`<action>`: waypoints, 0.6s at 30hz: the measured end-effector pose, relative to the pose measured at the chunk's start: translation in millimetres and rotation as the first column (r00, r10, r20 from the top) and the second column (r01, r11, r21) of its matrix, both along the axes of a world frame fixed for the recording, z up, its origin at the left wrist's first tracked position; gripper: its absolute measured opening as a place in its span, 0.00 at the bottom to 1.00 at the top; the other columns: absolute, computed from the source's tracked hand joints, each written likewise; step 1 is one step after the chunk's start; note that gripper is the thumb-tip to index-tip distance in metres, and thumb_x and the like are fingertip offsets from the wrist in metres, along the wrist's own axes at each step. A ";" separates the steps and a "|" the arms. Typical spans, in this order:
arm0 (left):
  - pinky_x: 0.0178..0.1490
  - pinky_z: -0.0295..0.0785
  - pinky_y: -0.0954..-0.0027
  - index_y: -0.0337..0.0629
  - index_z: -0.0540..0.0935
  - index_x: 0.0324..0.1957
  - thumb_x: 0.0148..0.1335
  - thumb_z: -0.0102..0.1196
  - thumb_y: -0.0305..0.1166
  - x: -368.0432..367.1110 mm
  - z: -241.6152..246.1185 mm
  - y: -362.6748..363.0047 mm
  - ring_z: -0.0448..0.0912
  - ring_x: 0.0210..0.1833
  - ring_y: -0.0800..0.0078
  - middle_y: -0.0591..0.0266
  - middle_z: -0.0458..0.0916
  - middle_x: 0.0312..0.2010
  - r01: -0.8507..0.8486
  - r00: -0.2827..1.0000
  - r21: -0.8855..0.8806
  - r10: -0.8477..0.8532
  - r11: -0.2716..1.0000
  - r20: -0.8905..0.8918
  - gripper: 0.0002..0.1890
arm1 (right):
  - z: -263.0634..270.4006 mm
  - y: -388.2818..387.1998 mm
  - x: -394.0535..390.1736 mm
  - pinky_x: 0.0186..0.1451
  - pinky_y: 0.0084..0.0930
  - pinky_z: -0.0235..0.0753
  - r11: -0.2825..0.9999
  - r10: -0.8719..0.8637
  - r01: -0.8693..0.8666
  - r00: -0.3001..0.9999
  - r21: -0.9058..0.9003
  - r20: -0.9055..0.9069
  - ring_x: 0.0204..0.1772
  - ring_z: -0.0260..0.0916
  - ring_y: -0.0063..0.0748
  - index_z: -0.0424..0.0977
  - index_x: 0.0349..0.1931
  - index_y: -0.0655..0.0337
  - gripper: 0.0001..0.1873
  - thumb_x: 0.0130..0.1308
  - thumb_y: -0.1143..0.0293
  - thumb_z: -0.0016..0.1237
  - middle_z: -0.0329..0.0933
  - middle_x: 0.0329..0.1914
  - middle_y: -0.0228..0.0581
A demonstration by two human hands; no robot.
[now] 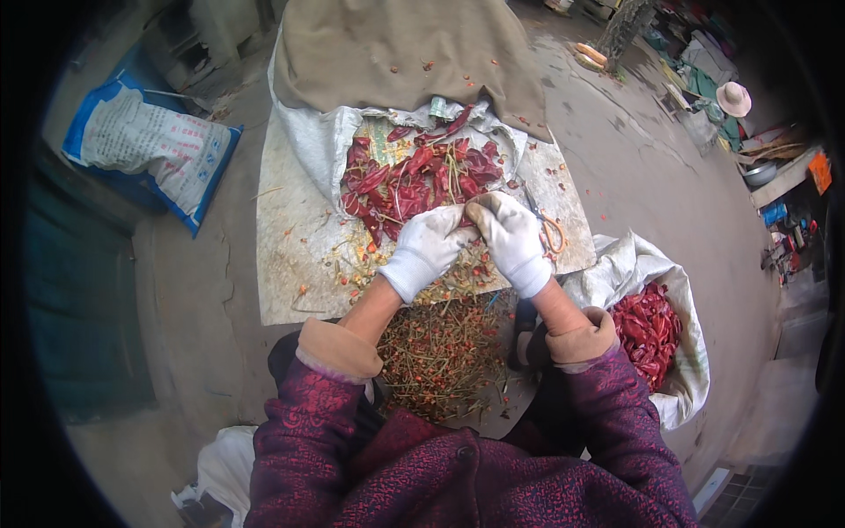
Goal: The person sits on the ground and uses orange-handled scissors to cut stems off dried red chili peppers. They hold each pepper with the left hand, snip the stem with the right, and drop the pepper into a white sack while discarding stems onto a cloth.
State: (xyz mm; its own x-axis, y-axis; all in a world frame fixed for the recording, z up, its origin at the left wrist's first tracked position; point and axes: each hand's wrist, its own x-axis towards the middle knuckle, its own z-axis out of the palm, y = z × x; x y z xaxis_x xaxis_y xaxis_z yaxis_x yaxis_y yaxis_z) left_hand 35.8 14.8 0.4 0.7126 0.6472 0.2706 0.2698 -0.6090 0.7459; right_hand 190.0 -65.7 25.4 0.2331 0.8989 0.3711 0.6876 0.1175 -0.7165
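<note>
My left hand (429, 245), in a white knitted glove, meets my right hand (507, 231), gloved alike, above the near edge of a pale board (290, 264). Their fingertips touch; whatever may be pinched between them is too small or hidden to tell. Just beyond them dried red chili peppers (412, 188) spill from the mouth of a white woven sack (310, 148) lying on the board. Orange-handled scissors (553, 234) rest beside my right hand. Stem bits and seeds (370, 264) litter the board under my hands.
A heap of chili stems (439, 360) lies on the ground between my legs. At right stands an open white sack (693, 369) holding red chilies (647, 336). Brown cloth (403, 53) covers the far end of the board. A blue-and-white printed sack (155, 142) is at left.
</note>
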 end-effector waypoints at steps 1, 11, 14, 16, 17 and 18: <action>0.51 0.77 0.54 0.44 0.81 0.52 0.65 0.58 0.42 -2.6 2.2 0.2 0.82 0.47 0.49 0.49 0.83 0.42 0.023 1.000 0.089 -0.023 0.996 -0.001 0.18 | 0.0 -1.3 1.5 0.34 0.23 0.73 0.990 -0.020 -0.029 0.936 -0.135 -0.352 0.30 0.74 0.25 0.78 0.43 0.63 0.13 0.74 0.62 0.50 0.79 0.31 0.31; 0.33 0.75 0.73 0.41 0.85 0.35 0.66 0.61 0.40 -41.3 35.3 21.9 0.80 0.25 0.75 0.59 0.85 0.26 -0.490 0.860 -0.268 0.510 0.829 0.004 0.12 | 6.2 14.3 26.8 0.27 0.19 0.74 0.419 0.375 -0.670 0.742 -0.613 -0.555 0.26 0.75 0.19 0.83 0.39 0.59 0.20 0.65 0.49 0.61 0.82 0.28 0.32; 0.35 0.75 0.74 0.40 0.85 0.44 0.67 0.58 0.35 -53.0 32.4 41.3 0.82 0.30 0.79 0.61 0.85 0.28 -0.522 0.792 -0.410 0.604 0.748 0.093 0.11 | -27.5 25.1 17.2 0.45 0.37 0.80 0.592 0.409 -0.214 0.910 -0.777 0.061 0.38 0.82 0.42 0.83 0.42 0.56 0.20 0.62 0.49 0.61 0.85 0.32 0.41; 0.37 0.77 0.76 0.39 0.82 0.50 0.69 0.55 0.31 -51.2 24.0 42.1 0.81 0.31 0.80 0.64 0.84 0.31 -0.341 0.787 -0.592 0.566 0.730 0.245 0.11 | -56.5 37.4 10.9 0.48 0.41 0.79 0.881 0.310 -0.103 0.863 -0.461 0.399 0.45 0.81 0.45 0.80 0.45 0.53 0.16 0.58 0.59 0.61 0.82 0.39 0.44; 0.38 0.77 0.77 0.38 0.80 0.53 0.71 0.53 0.29 -49.0 20.1 40.7 0.80 0.32 0.80 0.65 0.84 0.33 -0.237 0.786 -0.687 0.552 0.687 0.280 0.12 | -69.3 43.4 9.9 0.46 0.40 0.79 0.890 0.322 -0.081 0.808 -0.449 0.493 0.46 0.81 0.46 0.80 0.48 0.51 0.17 0.57 0.63 0.60 0.80 0.43 0.40; 0.39 0.78 0.76 0.40 0.78 0.56 0.72 0.52 0.29 -47.7 17.9 41.6 0.81 0.33 0.80 0.65 0.84 0.34 -0.293 0.837 -0.658 0.519 0.694 0.174 0.13 | -81.9 47.6 5.7 0.45 0.42 0.79 0.905 0.324 -0.067 0.751 -0.421 0.576 0.45 0.79 0.47 0.79 0.46 0.51 0.15 0.58 0.64 0.59 0.78 0.41 0.40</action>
State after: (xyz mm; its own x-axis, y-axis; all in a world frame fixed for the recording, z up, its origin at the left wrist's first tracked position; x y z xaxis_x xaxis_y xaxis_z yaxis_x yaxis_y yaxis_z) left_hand -11.9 56.5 18.2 0.2815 0.9540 -0.1031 0.0594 0.0900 0.9942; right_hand 195.8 -18.1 -56.5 -0.1293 0.9915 0.0159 0.9792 0.1302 -0.1556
